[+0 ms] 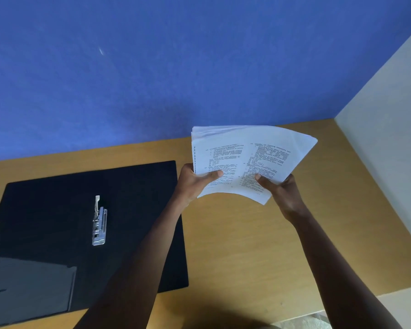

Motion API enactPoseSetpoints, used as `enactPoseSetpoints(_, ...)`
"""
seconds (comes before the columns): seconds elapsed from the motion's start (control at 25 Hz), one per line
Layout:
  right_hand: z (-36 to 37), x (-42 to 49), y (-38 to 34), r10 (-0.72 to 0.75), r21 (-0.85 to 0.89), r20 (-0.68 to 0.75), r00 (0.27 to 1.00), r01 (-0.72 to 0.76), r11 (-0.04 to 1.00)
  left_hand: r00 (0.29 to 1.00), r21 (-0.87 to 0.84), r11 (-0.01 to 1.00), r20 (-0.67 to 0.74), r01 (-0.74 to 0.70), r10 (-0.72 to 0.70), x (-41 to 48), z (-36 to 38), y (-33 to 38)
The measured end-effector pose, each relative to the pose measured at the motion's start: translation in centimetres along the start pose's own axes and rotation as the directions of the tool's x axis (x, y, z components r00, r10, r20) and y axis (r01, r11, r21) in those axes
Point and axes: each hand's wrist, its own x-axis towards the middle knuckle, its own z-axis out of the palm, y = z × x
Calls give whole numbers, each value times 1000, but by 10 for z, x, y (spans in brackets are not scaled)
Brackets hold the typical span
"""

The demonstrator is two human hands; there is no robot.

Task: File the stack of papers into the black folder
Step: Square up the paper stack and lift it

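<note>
A stack of white printed papers [249, 155] is held up above the wooden desk, tilted toward me and slightly bowed. My left hand [195, 180] grips its lower left corner, thumb on top. My right hand [279, 189] grips its lower right edge, thumb on the page. The black folder [133, 203] lies open and flat on the desk to the left of the papers. Its silver metal clip mechanism [99, 222] sits in the middle, with the lever raised. A grey inner pocket flap [31, 283] shows at the folder's near left.
The wooden desk [235, 245] runs to a blue wall [152, 67] at the back and a cream wall [384, 150] on the right. The desk's front edge is near the bottom right.
</note>
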Motion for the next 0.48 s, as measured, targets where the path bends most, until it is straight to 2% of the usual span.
enactPoseSetpoints(0.24, -3, -1, -5, -41, 1, -5, 999, 41, 999, 998, -1, 998, 33, -62, 62, 2, 1, 2)
enactPoseSetpoints(0.48, 1, -2, 2, -9, 4, 1, 1000, 9, 1000, 999, 3, 999, -8, -42, 42, 0, 4, -12)
